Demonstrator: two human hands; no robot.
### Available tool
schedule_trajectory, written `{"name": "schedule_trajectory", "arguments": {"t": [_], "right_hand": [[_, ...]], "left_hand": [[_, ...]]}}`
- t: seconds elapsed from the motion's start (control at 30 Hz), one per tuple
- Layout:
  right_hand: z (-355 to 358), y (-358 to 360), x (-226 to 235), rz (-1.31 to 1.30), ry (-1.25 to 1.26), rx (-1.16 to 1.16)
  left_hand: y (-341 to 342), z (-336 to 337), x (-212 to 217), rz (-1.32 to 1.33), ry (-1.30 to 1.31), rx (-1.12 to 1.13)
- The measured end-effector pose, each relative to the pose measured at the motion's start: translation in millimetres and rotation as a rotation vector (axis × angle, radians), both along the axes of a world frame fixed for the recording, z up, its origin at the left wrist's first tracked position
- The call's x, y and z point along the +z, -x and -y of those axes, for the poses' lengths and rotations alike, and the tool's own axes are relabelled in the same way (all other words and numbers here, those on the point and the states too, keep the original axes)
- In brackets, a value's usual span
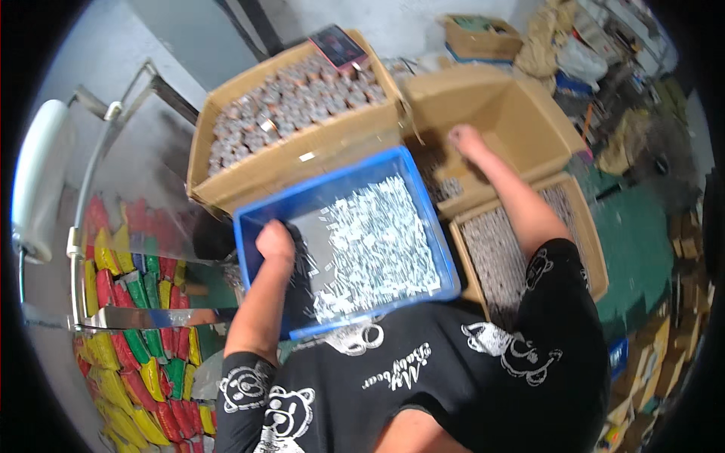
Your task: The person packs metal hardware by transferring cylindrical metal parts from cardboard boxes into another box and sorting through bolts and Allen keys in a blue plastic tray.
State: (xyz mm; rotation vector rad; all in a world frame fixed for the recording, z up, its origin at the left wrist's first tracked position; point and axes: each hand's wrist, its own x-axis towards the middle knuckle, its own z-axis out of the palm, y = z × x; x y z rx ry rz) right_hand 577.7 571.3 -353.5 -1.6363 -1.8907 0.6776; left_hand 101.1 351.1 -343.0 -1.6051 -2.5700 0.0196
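My left hand [276, 241] is closed inside the left part of a blue plastic bin [343, 167], above a dark area at its wall. Small white strip-like pieces [377, 241] are heaped across the bin's middle and right. Whatever those left fingers hold is hidden. Over an open cardboard box [502, 106] at the right, my right hand [467, 142] is also closed, its contents too small to make out. A few small grey cylindrical parts [451, 187] stand in that box's near left corner.
Behind the bin, a cardboard box [302, 155] holds many small grey-and-copper cylinders, with a phone [338, 47] on its rim. Another shallow carton [593, 257] of packed parts sits under my right forearm. A white lamp [41, 181] and colourful packets [143, 370] are at the left.
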Motion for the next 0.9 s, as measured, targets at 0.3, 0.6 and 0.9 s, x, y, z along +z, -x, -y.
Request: {"name": "schedule_trajectory", "arguments": {"t": [0.3,0.6,0.9], "right_hand": [[-93.3,57.6,-73.9,0.488,0.028,0.172],[-119.5,35.2,-198.8,0.363,0.403,0.229],[-118.4,15.7,-245.0,0.359,0.741,0.258]], "left_hand": [[-79.3,44.3,93.3,0.412,-0.267,-0.396],[-54.9,192.5,108.0,0.2,-0.214,-0.258],[-59.8,183.0,115.5,0.259,-0.272,-0.215]]}}
